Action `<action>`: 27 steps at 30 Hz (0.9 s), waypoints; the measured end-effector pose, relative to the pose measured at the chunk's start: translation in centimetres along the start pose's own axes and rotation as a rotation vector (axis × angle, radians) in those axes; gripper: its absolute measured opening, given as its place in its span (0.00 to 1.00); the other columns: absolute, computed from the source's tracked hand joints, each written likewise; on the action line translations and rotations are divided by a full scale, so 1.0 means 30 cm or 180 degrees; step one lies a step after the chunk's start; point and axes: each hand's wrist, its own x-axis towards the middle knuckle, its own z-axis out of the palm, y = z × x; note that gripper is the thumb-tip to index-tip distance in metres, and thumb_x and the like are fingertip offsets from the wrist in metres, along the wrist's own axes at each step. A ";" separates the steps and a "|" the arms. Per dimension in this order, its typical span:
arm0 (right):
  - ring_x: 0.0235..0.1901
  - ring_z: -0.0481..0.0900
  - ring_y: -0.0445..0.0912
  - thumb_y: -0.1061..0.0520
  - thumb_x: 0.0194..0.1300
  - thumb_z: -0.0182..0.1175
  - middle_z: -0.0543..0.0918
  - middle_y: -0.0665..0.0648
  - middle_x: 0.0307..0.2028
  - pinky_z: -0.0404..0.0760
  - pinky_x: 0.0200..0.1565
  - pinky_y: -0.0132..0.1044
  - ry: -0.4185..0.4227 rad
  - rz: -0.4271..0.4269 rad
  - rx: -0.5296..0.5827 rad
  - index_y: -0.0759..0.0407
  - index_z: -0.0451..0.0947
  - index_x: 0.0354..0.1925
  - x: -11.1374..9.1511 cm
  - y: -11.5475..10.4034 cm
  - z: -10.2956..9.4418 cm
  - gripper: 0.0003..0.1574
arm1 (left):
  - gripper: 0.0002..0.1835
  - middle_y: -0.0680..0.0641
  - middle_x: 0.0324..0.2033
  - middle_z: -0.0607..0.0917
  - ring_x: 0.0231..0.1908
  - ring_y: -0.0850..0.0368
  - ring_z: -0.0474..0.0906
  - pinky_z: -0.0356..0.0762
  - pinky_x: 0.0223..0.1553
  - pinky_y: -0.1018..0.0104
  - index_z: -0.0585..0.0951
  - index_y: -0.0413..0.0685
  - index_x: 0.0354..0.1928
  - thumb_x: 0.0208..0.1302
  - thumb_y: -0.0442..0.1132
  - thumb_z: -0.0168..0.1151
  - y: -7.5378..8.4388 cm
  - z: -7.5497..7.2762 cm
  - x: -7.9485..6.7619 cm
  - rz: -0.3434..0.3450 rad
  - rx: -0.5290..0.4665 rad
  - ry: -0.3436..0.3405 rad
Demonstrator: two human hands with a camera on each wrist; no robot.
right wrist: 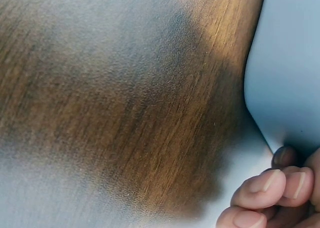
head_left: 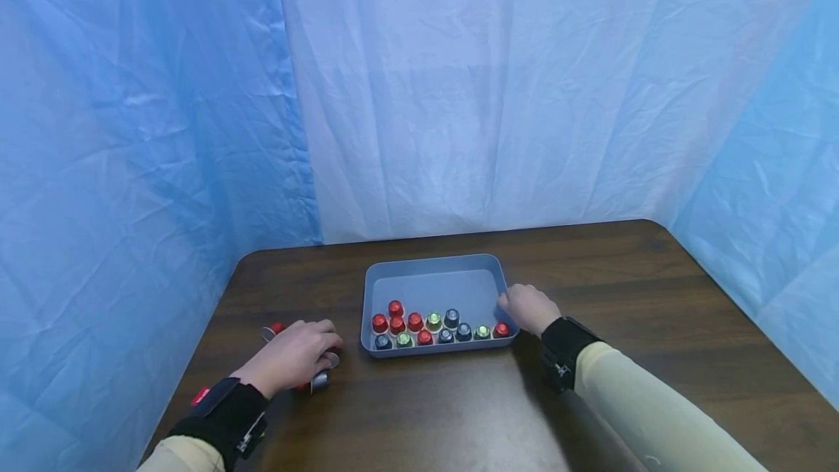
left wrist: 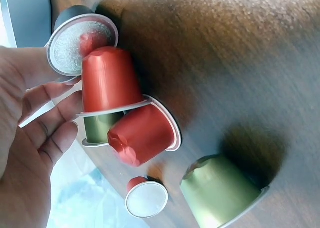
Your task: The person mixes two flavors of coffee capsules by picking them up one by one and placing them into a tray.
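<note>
My left hand [head_left: 293, 355] is over a small group of coffee capsules left of the tray. Its fingers and thumb pinch around a silver-lidded capsule [head_left: 333, 360], partly hidden by the hand. In the left wrist view a dark capsule [left wrist: 70, 42] is at the fingertips, its foil lid facing the camera. Beside it are a red capsule [left wrist: 111, 82], a tilted red one [left wrist: 147, 135] and a partly covered green one [left wrist: 97, 128]. Curled fingers of my right hand [head_left: 529, 308] grip the right side of the grey-blue tray [head_left: 432, 286].
Inside the tray, red, green and dark capsules [head_left: 415, 322] stand along the near side. A green capsule [left wrist: 220, 193] and a small-looking red capsule [left wrist: 146, 199] lie apart on the wooden table [head_left: 446, 406]. Blue curtains [head_left: 419, 93] hang around the table.
</note>
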 end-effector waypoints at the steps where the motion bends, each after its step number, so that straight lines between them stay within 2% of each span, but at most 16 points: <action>1: 0.26 0.76 0.50 0.48 0.78 0.52 0.77 0.58 0.26 0.75 0.29 0.39 -0.0005 0.0003 0.0002 0.68 0.81 0.48 -0.001 0.000 0.000 0.23 | 0.14 0.58 0.39 0.83 0.41 0.61 0.80 0.79 0.50 0.56 0.88 0.56 0.48 0.60 0.43 0.76 0.003 0.000 0.001 -0.0003 0.0004 0.0001; 9: 0.25 0.76 0.51 0.49 0.78 0.52 0.77 0.59 0.26 0.75 0.28 0.39 -0.0033 0.0005 0.0051 0.67 0.81 0.47 -0.002 -0.001 -0.004 0.22 | 0.12 0.59 0.34 0.81 0.36 0.62 0.77 0.78 0.47 0.58 0.83 0.57 0.42 0.59 0.44 0.77 0.012 0.002 0.011 0.0052 0.0051 0.0004; 15: 0.26 0.76 0.51 0.49 0.78 0.52 0.77 0.58 0.26 0.75 0.29 0.38 -0.0027 0.0011 0.0068 0.67 0.81 0.47 -0.003 -0.002 -0.003 0.23 | 0.15 0.60 0.32 0.81 0.34 0.63 0.76 0.78 0.45 0.57 0.80 0.56 0.42 0.59 0.45 0.77 0.013 -0.003 0.014 0.0146 0.0098 0.0116; 21: 0.26 0.76 0.50 0.48 0.78 0.52 0.77 0.58 0.26 0.75 0.29 0.38 -0.0017 0.0012 0.0076 0.67 0.81 0.47 -0.002 -0.001 -0.001 0.23 | 0.17 0.57 0.40 0.83 0.39 0.61 0.79 0.81 0.48 0.57 0.84 0.55 0.50 0.60 0.42 0.76 0.016 -0.013 0.011 0.0242 0.0019 0.0317; 27: 0.26 0.76 0.50 0.49 0.78 0.52 0.77 0.58 0.27 0.75 0.30 0.38 -0.0018 0.0016 0.0099 0.67 0.81 0.47 -0.002 0.000 0.000 0.23 | 0.16 0.55 0.43 0.82 0.41 0.59 0.80 0.83 0.50 0.58 0.88 0.55 0.49 0.58 0.38 0.77 0.023 -0.027 0.017 0.0301 -0.0071 0.0432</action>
